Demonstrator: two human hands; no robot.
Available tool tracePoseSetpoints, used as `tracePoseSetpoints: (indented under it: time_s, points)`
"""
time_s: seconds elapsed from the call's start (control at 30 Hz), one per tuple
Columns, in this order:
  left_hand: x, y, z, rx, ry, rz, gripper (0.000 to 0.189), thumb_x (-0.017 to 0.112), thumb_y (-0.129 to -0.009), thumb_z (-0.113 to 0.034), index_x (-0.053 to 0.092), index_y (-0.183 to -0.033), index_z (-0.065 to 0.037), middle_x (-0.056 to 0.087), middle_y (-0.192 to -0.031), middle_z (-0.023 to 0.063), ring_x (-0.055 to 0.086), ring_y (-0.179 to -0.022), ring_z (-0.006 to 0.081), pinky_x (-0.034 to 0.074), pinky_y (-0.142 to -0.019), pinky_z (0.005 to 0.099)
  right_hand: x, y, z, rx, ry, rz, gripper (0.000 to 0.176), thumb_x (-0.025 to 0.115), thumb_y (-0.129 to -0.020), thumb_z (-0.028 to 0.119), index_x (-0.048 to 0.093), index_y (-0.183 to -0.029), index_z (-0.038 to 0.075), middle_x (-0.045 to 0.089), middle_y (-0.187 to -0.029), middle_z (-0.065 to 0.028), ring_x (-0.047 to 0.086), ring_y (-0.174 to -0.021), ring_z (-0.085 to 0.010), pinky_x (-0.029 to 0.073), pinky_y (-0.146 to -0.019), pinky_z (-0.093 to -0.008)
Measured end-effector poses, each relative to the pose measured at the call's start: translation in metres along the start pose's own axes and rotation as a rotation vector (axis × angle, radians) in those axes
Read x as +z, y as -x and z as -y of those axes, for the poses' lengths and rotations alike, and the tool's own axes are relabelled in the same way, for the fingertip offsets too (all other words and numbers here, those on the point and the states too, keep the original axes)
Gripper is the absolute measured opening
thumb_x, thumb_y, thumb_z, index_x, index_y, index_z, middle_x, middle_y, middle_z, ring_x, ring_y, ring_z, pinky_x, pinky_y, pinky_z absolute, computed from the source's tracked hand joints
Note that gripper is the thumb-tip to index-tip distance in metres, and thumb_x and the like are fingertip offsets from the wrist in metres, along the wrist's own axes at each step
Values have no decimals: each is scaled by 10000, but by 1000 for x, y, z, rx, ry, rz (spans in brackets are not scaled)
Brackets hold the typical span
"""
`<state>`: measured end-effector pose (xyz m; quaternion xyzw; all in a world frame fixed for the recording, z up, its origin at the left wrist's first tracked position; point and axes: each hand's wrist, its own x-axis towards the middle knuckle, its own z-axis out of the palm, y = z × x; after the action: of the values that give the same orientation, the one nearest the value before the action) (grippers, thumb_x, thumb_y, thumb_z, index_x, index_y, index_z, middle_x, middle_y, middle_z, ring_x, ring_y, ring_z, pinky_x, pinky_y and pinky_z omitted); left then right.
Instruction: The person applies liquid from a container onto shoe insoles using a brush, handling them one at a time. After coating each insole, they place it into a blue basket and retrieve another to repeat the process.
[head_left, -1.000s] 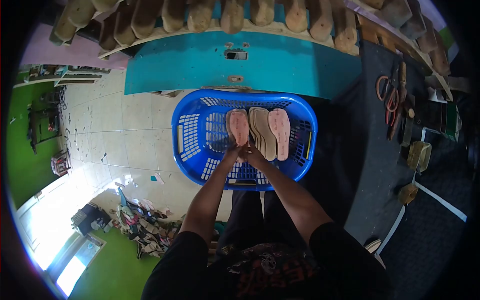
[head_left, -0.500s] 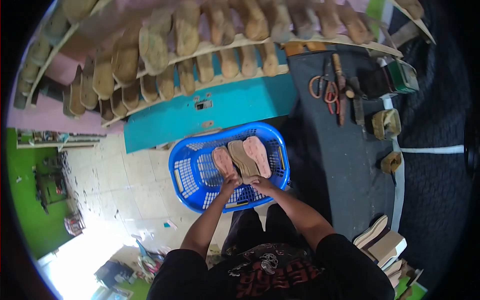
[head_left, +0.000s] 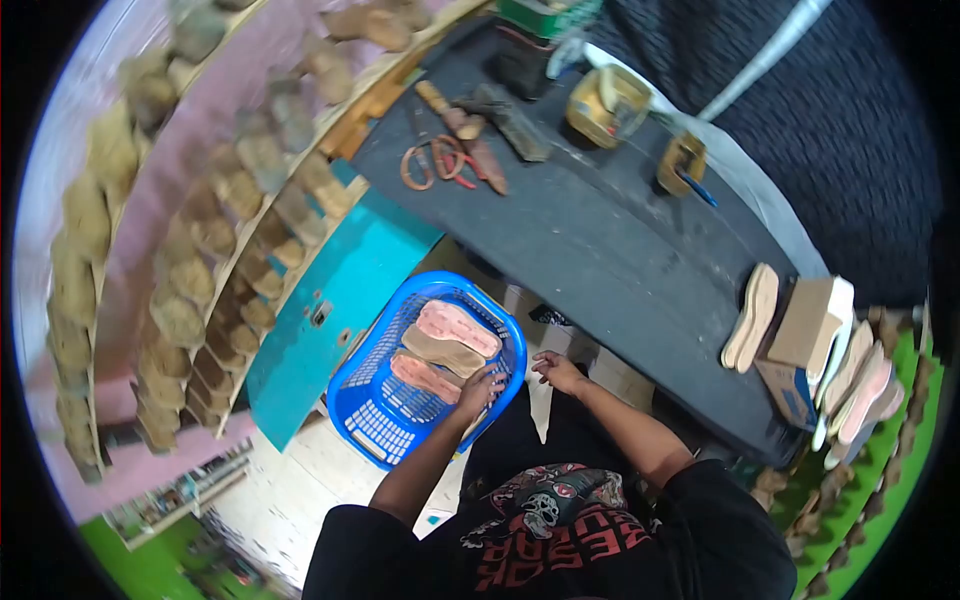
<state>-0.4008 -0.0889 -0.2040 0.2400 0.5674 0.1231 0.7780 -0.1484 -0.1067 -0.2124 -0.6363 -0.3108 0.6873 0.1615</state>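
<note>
A blue plastic basket (head_left: 345, 385) holds several shoe soles. Side by side in it lie a pinkish sole (head_left: 458, 330) at the top, a tan sole (head_left: 440, 352) in the middle and another pinkish sole (head_left: 425, 376) below. My left hand (head_left: 480, 392) is over the basket's near side, at the ends of the lower soles, its fingers spread and partly over them. Just outside the rim, between basket and bench, my right hand (head_left: 562, 372) has its fingers apart and slightly bent, with nothing in them.
On the right stretches a dark workbench (head_left: 600, 250) with scissors (head_left: 432, 162), a knife-like tool (head_left: 485, 165), cut-open containers (head_left: 607, 105), a pair of soles (head_left: 750, 318) and a cardboard box (head_left: 797, 335). Wooden shoe lasts (head_left: 180, 310) line shelves at left, above a turquoise board (head_left: 320, 310).
My view has turned rightward toward the bench. My right hand has left the soles and moved outside the basket; my left hand stays by them.
</note>
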Motion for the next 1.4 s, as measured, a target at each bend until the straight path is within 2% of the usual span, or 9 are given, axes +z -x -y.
tracePoseSetpoints:
  time_s: [0.3,0.4,0.53,0.73,0.83,0.87,1.0,1.13,1.4]
  points:
    - [116,54,-175,115,-170,626,420,521,-1061,-282,568,-1379,-13,684,-1162,139,692,-998,207,551,-925,350,-37,114,31,-441,-222,113,322,525,-1003,7,564,-1323,15,674,-1121,-64,652,-971,-164,538,-895,-312]
    - [164,64,-188,215,-107,620,485,548,-1051,-286,496,-1455,-22,637,-1295,154,681,-1041,194,535,-971,361,-71,159,63,-681,-253,-22,315,528,-983,2,595,-1289,26,691,-1088,-89,671,-949,-170,546,-855,-327]
    - [231,61,-183,270,44,644,579,576,-1033,-275,401,-1527,-27,566,-1419,193,661,-1147,255,518,-1033,413,-140,224,96,-659,51,-395,252,552,-926,5,658,-1153,17,677,-934,-164,707,-847,-295,566,-769,-418]
    - [334,58,-174,202,119,712,605,568,-1035,-256,361,-1557,-30,527,-1478,220,594,-1298,343,495,-1089,455,-220,279,76,-864,279,-984,253,655,-851,11,677,-1102,16,653,-1058,-155,651,-980,-360,529,-830,-443]
    - [379,50,-177,157,56,800,625,569,-1036,-266,346,-1572,-34,505,-1508,219,562,-1341,349,478,-1110,445,-247,303,70,-645,307,-1127,274,672,-820,-8,673,-1093,10,601,-1216,-166,569,-1154,-373,490,-931,-448]
    - [392,47,-180,136,26,830,665,588,-1027,-296,334,-1586,-40,484,-1540,204,532,-1379,327,452,-1134,431,-254,307,63,-590,318,-1127,394,679,-800,-1,630,-1190,19,484,-1404,-201,454,-1275,-426,412,-1042,-496]
    - [443,44,-191,85,-86,849,728,600,-1016,-329,294,-1608,-36,441,-1589,160,476,-1433,273,386,-1179,417,-267,319,44,-465,320,-1175,662,720,-755,40,492,-1376,54,241,-1595,-267,346,-1342,-508,292,-1135,-572]
    - [472,27,-183,39,-186,836,817,620,-992,-357,230,-1632,-32,332,-1661,136,384,-1492,263,308,-1213,419,-266,319,26,-346,330,-1202,681,743,-774,66,473,-1398,21,175,-1629,-311,306,-1393,-544,277,-1160,-580]
    - [479,13,-191,-15,-346,902,850,611,-995,-363,163,-1660,-81,271,-1684,125,360,-1502,258,315,-1201,411,-255,305,18,-353,187,-1264,611,763,-825,55,481,-1364,3,354,-1539,-305,452,-1283,-514,380,-1097,-549]
